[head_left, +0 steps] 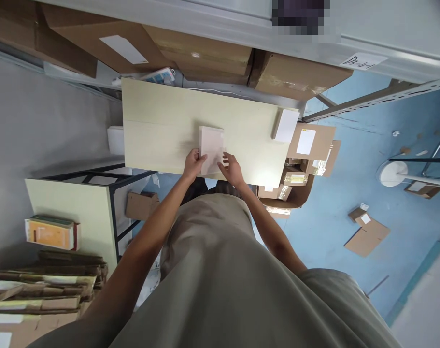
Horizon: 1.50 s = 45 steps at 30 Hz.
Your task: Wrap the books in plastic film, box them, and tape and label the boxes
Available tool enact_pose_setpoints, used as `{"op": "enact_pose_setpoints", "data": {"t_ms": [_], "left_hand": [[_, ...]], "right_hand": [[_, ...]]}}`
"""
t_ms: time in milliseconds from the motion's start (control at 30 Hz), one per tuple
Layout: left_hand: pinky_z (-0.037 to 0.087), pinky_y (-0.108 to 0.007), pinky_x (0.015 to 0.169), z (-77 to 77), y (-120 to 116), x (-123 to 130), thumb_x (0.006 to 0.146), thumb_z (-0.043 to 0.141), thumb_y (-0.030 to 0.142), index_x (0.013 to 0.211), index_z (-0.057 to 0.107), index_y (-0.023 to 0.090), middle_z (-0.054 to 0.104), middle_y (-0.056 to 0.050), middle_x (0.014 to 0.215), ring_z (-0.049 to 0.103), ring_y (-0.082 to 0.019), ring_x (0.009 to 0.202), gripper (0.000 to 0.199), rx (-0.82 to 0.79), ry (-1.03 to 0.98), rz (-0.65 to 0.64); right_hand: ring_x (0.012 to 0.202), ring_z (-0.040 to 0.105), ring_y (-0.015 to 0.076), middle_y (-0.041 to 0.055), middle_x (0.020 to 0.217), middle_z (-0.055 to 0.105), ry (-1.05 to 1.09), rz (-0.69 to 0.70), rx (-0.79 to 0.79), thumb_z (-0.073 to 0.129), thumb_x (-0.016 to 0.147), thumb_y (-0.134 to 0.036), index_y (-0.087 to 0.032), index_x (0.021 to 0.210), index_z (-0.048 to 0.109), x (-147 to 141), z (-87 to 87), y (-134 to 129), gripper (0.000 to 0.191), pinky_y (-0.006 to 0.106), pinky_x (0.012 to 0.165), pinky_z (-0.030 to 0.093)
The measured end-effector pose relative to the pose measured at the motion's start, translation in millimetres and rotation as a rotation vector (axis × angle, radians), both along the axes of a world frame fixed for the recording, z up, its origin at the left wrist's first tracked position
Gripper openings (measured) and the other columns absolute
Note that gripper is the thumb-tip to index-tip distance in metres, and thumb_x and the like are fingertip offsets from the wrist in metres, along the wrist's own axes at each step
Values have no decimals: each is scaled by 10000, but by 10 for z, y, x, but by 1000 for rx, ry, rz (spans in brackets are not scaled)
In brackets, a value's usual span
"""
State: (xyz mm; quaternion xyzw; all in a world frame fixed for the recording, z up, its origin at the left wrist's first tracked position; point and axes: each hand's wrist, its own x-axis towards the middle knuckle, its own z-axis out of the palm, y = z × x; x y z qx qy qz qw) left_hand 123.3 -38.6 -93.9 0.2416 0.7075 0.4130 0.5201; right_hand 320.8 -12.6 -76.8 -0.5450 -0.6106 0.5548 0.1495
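Observation:
A pale, flat rectangular block point(212, 147), like a thin box or a thick book, is on the cream table in front of me. My left hand point(195, 163) grips its lower left edge, with the thumb on top and the other fingers partly hidden by the side. At the lower right edge is my right hand point(232, 168), fingers spread and curved; the fingertips come up to the block, though firm contact is hard to make out. A second white block point(285, 125) lies at the table's right end, away from both hands.
The cream table point(158, 108) backs onto a shelf of cardboard boxes point(205, 50). Opened cartons point(295, 176) stand by its right end. Lower left are a side table point(92, 203) with stacked books point(53, 233) and flattened cardboard point(42, 304). Cardboard pieces point(368, 237) lie on the blue floor.

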Motion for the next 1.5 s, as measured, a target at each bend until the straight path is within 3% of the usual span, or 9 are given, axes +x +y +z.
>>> {"op": "enact_pose_setpoints", "data": {"t_ms": [133,300,633,833,933,1067,1267,1400,1500], "left_hand": [[586,-352,856,-223,-20,-172,793,773,357,1062,688,180,780,-68,989,730,-240,951,333,-96,17,65],[547,-349,842,-388,30,-272,823,722,285,953,723,196,721,-33,854,689,-234,882,157,-204,221,-10],[500,-425,1040,-262,29,-449,944,643,174,1078,724,195,772,-134,1077,683,-308,1147,157,-197,546,-322],[511,-376,978,-256,66,-616,947,661,141,1165,691,219,784,-101,1109,724,-261,1060,233,-194,470,-419],[506,-372,989,-246,81,-665,961,655,159,1137,685,229,772,-104,1162,716,-254,1087,192,-187,473,-477],[507,-403,1000,-185,121,-801,926,709,158,1084,671,226,781,-92,1061,718,-275,1070,177,-173,407,-501],[550,-373,910,64,108,-1212,909,756,276,972,676,223,768,-74,1025,720,-226,875,115,101,178,-397],[590,-357,829,171,-35,-1530,879,796,455,1073,686,224,763,-71,1067,732,-207,840,321,173,1,-329],[616,-349,736,139,-110,-1748,806,837,459,1073,680,205,756,-93,1075,742,-224,867,400,123,-85,-273]], "right_hand": [[1085,740,278,198,1389,632,-185,-7,-66,609,1001,-304,-186,1515,535,-56,-200,-8,533,454,988,626],[1051,738,283,187,1371,640,-299,-6,-25,593,992,-280,-199,1490,547,-235,-223,-73,507,467,1004,600],[1013,757,264,154,1276,744,-378,-142,-70,597,1003,-295,-199,1385,547,-335,-229,-6,397,450,960,592],[1012,745,269,154,1106,791,-350,-353,-209,683,908,-356,-184,1010,679,-414,-297,153,200,409,945,580],[955,732,255,133,1006,787,-310,-430,-234,711,854,-380,-190,898,658,-432,-198,185,202,380,894,579],[916,714,234,119,1013,779,-294,-428,-164,731,849,-462,-200,887,647,-552,139,90,277,357,857,570],[913,729,230,84,1038,779,-347,-357,-54,724,909,-547,-228,958,617,-1225,605,-172,340,349,815,583],[932,747,217,81,1082,788,-262,-229,-18,686,982,-519,-225,966,654,-1688,656,-226,296,337,850,595],[996,761,227,100,1169,794,-293,-216,-46,665,1019,-449,-216,1015,695,-1808,562,-157,234,353,924,594]]}}
